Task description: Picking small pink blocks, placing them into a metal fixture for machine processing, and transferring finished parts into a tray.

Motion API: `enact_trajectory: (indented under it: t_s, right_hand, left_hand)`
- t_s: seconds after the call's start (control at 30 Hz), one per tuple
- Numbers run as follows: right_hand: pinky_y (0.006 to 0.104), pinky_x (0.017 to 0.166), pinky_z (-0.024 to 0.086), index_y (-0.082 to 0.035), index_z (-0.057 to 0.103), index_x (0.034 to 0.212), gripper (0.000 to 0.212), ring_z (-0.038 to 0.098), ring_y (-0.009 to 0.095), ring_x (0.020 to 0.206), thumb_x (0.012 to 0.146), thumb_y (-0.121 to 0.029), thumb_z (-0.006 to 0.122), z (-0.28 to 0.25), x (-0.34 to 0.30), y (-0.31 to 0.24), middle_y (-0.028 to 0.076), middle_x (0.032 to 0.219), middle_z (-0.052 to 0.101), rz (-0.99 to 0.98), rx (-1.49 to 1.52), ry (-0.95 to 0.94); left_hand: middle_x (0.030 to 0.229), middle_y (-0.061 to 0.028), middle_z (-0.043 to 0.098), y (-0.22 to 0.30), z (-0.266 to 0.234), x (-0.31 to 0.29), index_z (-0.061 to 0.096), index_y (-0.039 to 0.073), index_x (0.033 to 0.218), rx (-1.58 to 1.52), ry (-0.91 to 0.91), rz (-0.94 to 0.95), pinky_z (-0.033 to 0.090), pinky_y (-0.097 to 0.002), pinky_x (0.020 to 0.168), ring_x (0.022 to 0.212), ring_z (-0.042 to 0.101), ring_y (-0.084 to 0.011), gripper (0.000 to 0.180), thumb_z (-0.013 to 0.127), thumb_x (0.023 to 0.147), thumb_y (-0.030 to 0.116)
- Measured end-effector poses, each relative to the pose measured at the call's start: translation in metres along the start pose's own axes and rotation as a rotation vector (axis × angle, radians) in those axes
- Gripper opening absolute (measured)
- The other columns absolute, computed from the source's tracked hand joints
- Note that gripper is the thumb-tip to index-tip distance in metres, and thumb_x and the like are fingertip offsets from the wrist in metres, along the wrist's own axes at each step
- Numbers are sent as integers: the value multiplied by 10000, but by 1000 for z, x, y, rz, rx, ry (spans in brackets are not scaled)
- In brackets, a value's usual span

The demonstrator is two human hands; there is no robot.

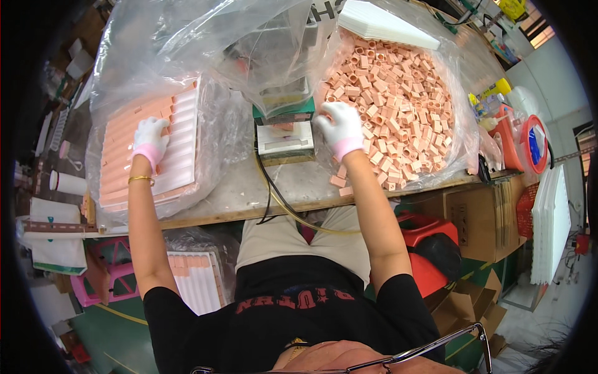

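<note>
My left hand [151,139], in a white glove with a pink cuff, rests over a white ribbed tray [185,134]. Rows of small peach-coloured pieces [118,146] fill the tray's left part. The fingers are bent and closed against the row's edge; what they hold is hidden. My right hand [342,128], gloved alike, hovers at the left edge of a large heap of peach block-shaped pieces with round holes [405,112]. Its fingers curl toward the thumb, and anything between them is too small to make out. Between the hands stands a small bench device [285,138] with a green upper part.
Clear plastic sheeting [168,43] drapes over the table's back. White stacked trays [386,23] lie behind the heap. Cables [268,181] run from the device over the table edge. A red stool [430,237] and a cardboard box [476,218] stand at the right below.
</note>
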State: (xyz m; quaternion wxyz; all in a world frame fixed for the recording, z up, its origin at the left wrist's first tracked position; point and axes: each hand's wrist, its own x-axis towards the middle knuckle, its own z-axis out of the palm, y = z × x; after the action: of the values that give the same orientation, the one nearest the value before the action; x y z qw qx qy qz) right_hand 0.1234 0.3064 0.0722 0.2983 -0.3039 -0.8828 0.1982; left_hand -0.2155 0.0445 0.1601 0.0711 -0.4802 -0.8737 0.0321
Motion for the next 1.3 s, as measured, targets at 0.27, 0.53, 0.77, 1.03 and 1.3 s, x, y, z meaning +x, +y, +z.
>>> enact_trajectory:
  t_s: [0.27, 0.53, 0.77, 1.03, 1.3]
  right_hand:
    - [418, 721, 494, -145, 595, 962, 224, 586, 304, 837, 743, -155, 642, -13, 8, 45, 76, 884, 617, -182, -354, 152]
    - [260, 647, 488, -9, 589, 1182, 375, 624, 150, 699, 862, -198, 638, -32, -25, -31, 66, 910, 660, 446, 991, -123]
    - [260, 787, 477, 1, 598, 1166, 318, 611, 147, 887, 891, -158, 612, -20, -53, -75, 89, 1034, 638, 180, 905, -244]
    - [318, 890, 466, -22, 639, 1096, 371, 586, 257, 993, 781, -193, 737, -8, -78, -57, 147, 1149, 565, 220, 1012, -195]
    - [409, 915, 433, -37, 696, 891, 283, 536, 331, 1061, 680, -213, 767, 13, -43, -28, 202, 1134, 558, 10, 127, 181]
  left_hand:
    - [1108, -79, 592, 75, -4, -33, 533, 23, 1193, -1165, 261, 188, 462, -302, 864, 991, 564, -165, 324, 572, 885, 115]
    - [1160, -95, 572, 187, 15, -75, 384, -19, 1367, -1797, -429, 111, 480, -265, 817, 975, 574, -137, 526, 568, 926, 200]
    - [1154, -95, 568, 201, 25, -73, 348, -2, 1371, -1807, -369, 142, 484, -263, 793, 981, 568, -128, 547, 589, 906, 155]
    - [1095, -88, 594, 218, 28, -75, 317, -9, 1396, -1886, -342, 171, 494, -255, 768, 923, 576, -129, 549, 558, 921, 125]
    - [1031, -113, 646, 92, -7, -46, 586, 26, 1144, -595, 162, 83, 475, -301, 859, 932, 609, -222, 342, 638, 814, 94]
